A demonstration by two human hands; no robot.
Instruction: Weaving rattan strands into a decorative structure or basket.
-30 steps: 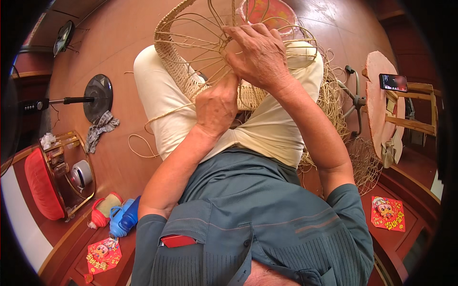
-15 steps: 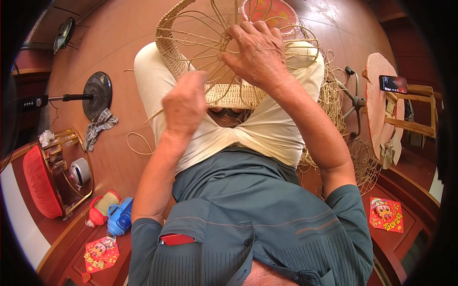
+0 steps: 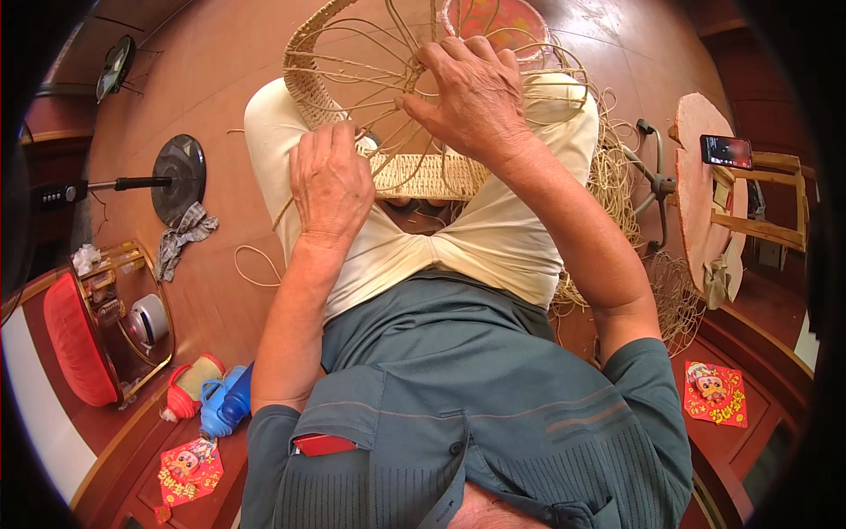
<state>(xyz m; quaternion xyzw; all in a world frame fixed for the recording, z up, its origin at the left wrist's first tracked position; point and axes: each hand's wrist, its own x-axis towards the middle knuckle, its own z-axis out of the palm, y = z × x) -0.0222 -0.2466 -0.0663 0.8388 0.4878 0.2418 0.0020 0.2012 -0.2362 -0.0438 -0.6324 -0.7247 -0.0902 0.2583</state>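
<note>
A half-woven piece of beige cord point(image 3: 423, 176), with a braided band and loops radiating from a hub, rests across the lap between the thighs. My right hand point(image 3: 471, 93) is closed over the cords at the hub, fingers curled. My left hand point(image 3: 333, 181) is lower and to the left, by the band's inner edge, fingers bent and drawn together around cord; its fingertips are partly hidden. A loose strand runs from under it toward the left thigh point(image 3: 273, 115). A heap of loose cord point(image 3: 617, 172) hangs beside the right leg.
Beyond the work stands a pink patterned round container point(image 3: 515, 26). Right are a round wooden stool point(image 3: 692, 212), a phone point(image 3: 727, 150) and a wooden frame point(image 3: 775, 234). Left are a fan base point(image 3: 181, 181), a checked cloth point(image 3: 176, 238), blue bottles point(image 3: 225, 397) and a red-cushioned chair point(image 3: 75, 335).
My left hand has come away from beside my right hand, moving left across the band. My right hand stays on the hub, shifted slightly.
</note>
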